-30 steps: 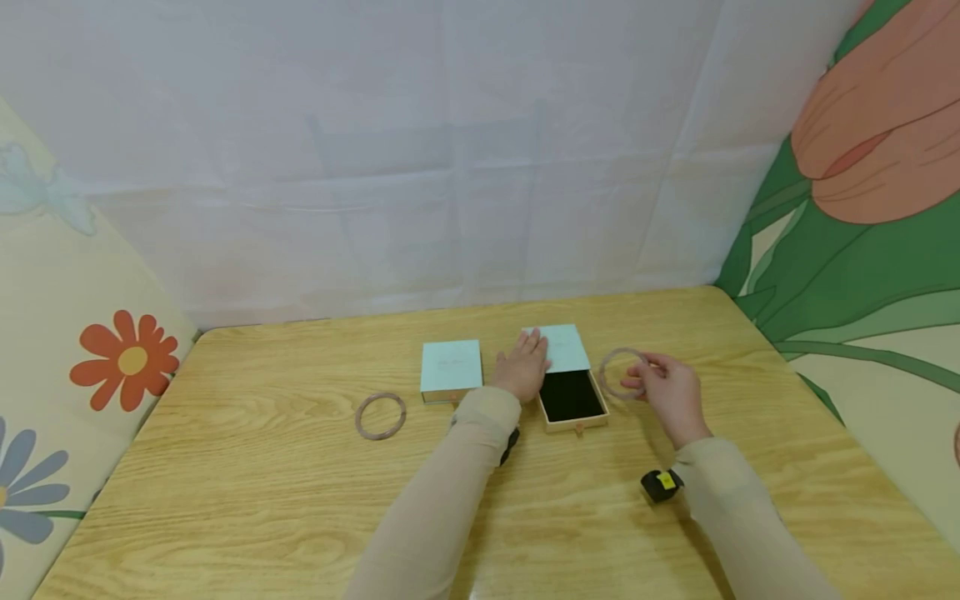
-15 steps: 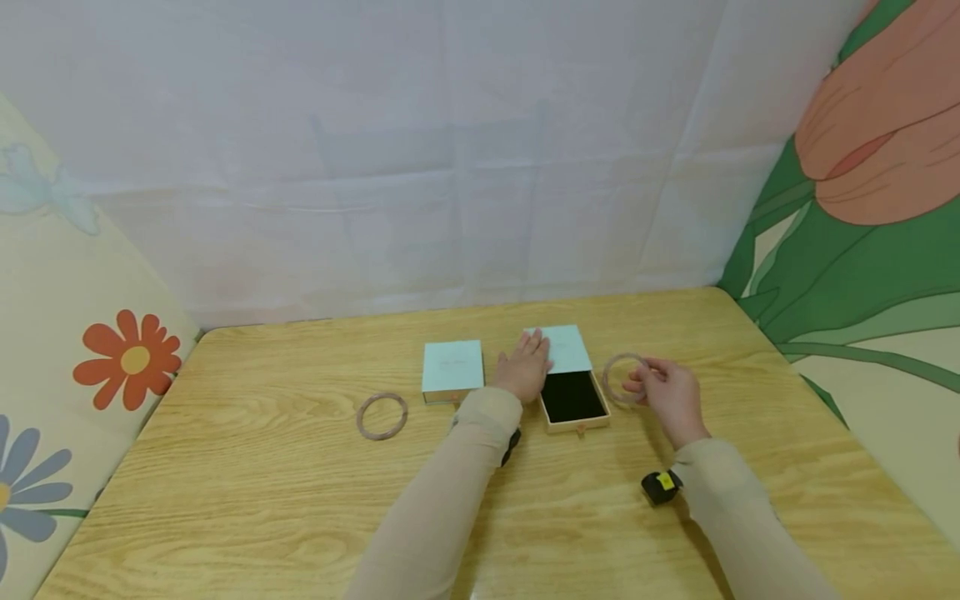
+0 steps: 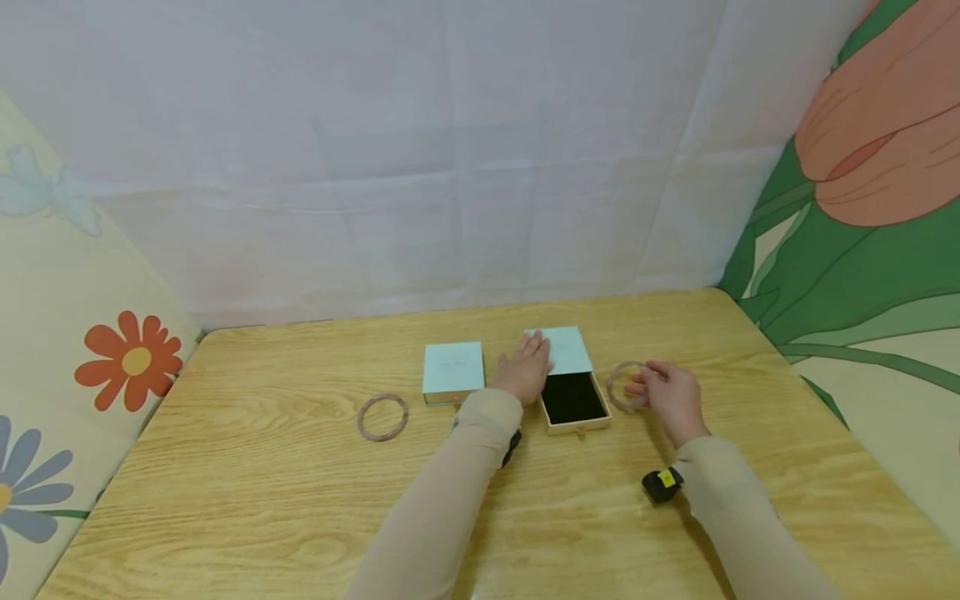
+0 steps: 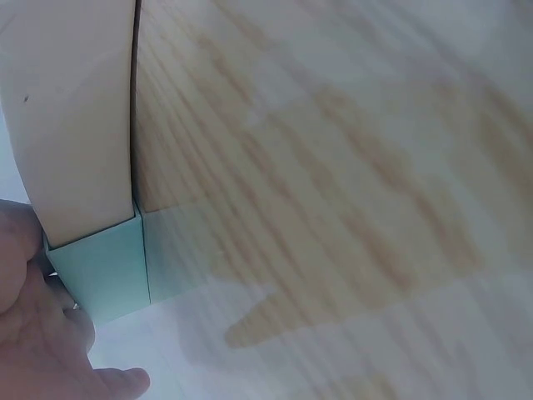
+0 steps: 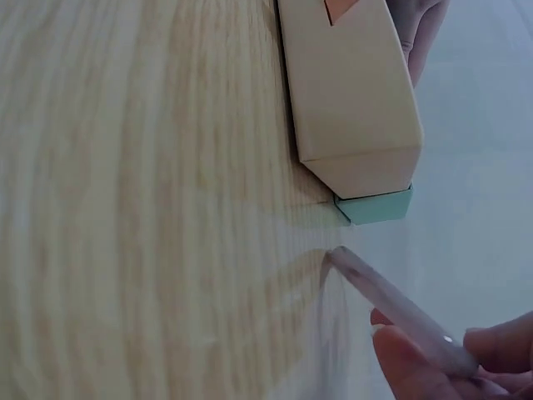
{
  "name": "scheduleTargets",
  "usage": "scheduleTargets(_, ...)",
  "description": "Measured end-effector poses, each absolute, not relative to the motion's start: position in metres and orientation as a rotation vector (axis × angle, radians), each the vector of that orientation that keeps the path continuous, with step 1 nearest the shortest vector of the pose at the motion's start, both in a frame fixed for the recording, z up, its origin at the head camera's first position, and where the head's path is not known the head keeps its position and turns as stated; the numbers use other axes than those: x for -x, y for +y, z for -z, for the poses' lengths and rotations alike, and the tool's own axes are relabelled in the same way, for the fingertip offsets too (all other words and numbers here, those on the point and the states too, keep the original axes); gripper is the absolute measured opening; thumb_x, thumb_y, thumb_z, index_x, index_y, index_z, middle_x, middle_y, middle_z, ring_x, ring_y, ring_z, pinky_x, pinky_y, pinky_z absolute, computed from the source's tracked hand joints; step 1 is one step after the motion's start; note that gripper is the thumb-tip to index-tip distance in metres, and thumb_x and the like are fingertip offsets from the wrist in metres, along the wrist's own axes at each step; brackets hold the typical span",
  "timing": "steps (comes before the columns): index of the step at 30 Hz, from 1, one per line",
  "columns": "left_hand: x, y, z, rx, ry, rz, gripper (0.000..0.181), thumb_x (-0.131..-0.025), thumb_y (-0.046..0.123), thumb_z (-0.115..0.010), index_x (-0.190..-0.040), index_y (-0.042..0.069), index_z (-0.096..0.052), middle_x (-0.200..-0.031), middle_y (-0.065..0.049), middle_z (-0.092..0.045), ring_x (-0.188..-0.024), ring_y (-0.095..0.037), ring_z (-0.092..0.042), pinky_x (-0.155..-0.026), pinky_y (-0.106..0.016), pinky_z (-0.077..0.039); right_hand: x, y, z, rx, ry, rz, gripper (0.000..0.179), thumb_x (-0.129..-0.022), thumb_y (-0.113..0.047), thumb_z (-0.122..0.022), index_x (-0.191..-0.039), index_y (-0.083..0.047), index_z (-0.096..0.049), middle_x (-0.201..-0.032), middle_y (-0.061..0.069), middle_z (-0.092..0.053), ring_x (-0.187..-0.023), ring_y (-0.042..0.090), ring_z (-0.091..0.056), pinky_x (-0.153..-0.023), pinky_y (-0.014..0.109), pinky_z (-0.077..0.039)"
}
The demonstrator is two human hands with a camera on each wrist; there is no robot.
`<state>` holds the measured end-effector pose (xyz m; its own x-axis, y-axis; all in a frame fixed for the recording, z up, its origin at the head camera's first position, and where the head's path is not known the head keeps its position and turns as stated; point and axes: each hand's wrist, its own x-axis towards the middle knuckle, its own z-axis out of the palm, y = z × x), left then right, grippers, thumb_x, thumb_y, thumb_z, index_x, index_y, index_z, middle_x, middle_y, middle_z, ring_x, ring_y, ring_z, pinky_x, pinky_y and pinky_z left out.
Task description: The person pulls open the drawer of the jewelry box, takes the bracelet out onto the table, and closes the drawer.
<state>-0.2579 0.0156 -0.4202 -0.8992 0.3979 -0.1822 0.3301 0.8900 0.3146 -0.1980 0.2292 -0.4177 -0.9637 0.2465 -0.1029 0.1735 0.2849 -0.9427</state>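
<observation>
A pale blue drawer box stands with its cream drawer pulled out toward me, showing a black lining. My left hand rests on the left part of its sleeve, fingers stretched forward; the left wrist view has this hand beside the sleeve. To the box's right, my right hand pinches a pale mauve bangle between thumb and fingers. In the right wrist view the bangle slants, its far end low at the tabletop near the drawer's corner. A second bangle lies flat on the left.
A second pale blue box, its drawer pushed in, stands left of my left hand. Both boxes are on a wood-grain table. A white cloth backdrop hangs behind, and flower-printed panels flank the sides.
The bangle in my right hand has come down and slightly right, away from the drawer. My left hand stays on the box.
</observation>
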Motion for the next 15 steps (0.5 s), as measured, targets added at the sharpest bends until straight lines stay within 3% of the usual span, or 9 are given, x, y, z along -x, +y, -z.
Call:
scheduleTargets(4,0.257,0.015,0.419,-0.551,2.814,-0.408,0.053,-0.107,0.034,-0.028,-0.156,0.016,-0.017,-0.162,0.003,-0.004,-0.147,-0.012,0.001,-0.116,-0.052,-0.015,0.200,0.233,0.419,0.411,-2.502,-1.750,0.040,-0.103,-0.005,-0.042,-0.131,0.023,-0.041,-0.109,0.034,-0.061,-0.065,-0.002,-0.064,-0.062,0.019,-0.055)
scheduleTargets(9,0.256,0.016,0.418,-0.553,2.813,-0.401,0.053,-0.107,0.033,-0.028,-0.157,0.016,-0.016,-0.162,0.003,-0.003,-0.147,-0.012,0.002,-0.116,-0.052,-0.014,0.205,0.241,0.421,0.344,-2.620,-1.608,0.036,-0.102,-0.008,-0.047,-0.119,0.023,-0.052,-0.089,0.019,-0.069,-0.063,0.001,-0.062,-0.055,0.020,-0.052)
scheduleTargets(15,0.254,0.015,0.416,-0.547,2.814,-0.404,0.053,-0.107,0.033,-0.028,-0.157,0.016,-0.017,-0.162,0.003,-0.004,-0.147,-0.013,0.002,-0.116,-0.052,-0.014,0.212,0.249,0.419,0.186,-2.776,-1.381,0.030,-0.101,-0.009,-0.051,-0.101,0.019,-0.062,-0.071,0.010,-0.067,-0.059,0.009,-0.059,-0.052,0.022,-0.049)
